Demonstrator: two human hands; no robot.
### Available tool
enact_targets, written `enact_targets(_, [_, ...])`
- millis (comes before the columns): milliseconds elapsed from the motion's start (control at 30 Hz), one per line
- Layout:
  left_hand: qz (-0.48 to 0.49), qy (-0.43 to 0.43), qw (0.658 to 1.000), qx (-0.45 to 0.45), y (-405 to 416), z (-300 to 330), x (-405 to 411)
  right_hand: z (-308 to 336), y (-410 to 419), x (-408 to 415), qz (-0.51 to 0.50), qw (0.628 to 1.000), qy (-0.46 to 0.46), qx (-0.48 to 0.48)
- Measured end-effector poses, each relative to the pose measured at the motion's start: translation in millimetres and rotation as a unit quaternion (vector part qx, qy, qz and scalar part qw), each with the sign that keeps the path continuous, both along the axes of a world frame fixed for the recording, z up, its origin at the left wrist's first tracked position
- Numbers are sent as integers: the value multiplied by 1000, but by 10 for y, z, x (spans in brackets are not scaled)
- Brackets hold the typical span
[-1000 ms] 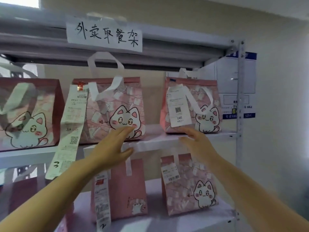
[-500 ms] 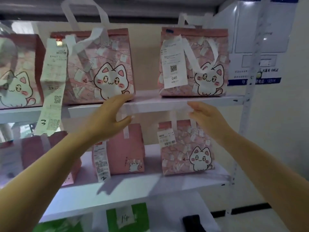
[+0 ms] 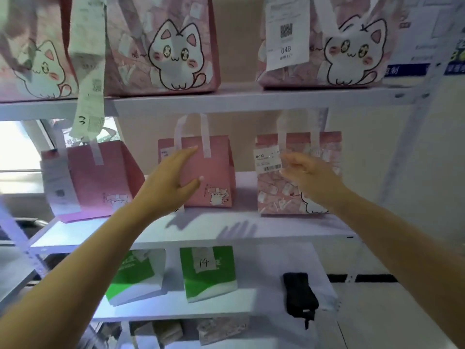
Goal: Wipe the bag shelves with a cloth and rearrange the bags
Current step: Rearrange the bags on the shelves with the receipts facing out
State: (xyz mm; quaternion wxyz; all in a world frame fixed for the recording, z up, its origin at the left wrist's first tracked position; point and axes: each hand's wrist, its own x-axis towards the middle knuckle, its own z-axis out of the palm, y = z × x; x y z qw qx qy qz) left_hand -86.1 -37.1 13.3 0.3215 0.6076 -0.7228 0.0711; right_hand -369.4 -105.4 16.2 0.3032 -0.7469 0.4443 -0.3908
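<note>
Since the earlier frames both hands have dropped from the front edge of the upper shelf (image 3: 251, 99) to the middle shelf (image 3: 226, 230), and the view has tilted down, so a lower shelf (image 3: 264, 306) is now showing.

The left hand (image 3: 173, 180) is reaching with fingers straight and thumb spread, in front of the plain pink bag (image 3: 214, 170); whether it is touching the bag cannot be told. The right hand (image 3: 309, 172) is hovering, fingers loosely spread and blurred, before the patterned pink bag (image 3: 297, 197); it is gripping nothing.

Writing: the patterned bag's white label (image 3: 268, 159) is showing "J8022" above a barcode. On the upper shelf, the right cat bag (image 3: 352, 46) is carrying a slip (image 3: 286, 31) reading "046" under a QR code. A long receipt (image 3: 88, 64) is hanging beside the middle cat bag (image 3: 173, 51), with a handwritten "3" near its end. On the lower shelf a green bag (image 3: 208, 273) is bearing a tag marked "14"; a second green bag (image 3: 136, 275) is standing to its left.

A black folded item (image 3: 299, 295) is lying on the lower shelf, well right of the green bags; whether it is the cloth cannot be told.
</note>
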Motion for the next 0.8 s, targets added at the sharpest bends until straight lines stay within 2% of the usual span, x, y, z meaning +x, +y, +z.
enact_targets(167, [33,-9,998,44,184,-478,171,-460,8,202,42,997,-3,61])
enact_targets(467, [30,-8,988,152,541,-1391,583,-1228,238,628,88,984,118,97])
enact_targets(800, [20,-6,963,270,619,-2156,1106,-1998,448,1117,67,964,179,188])
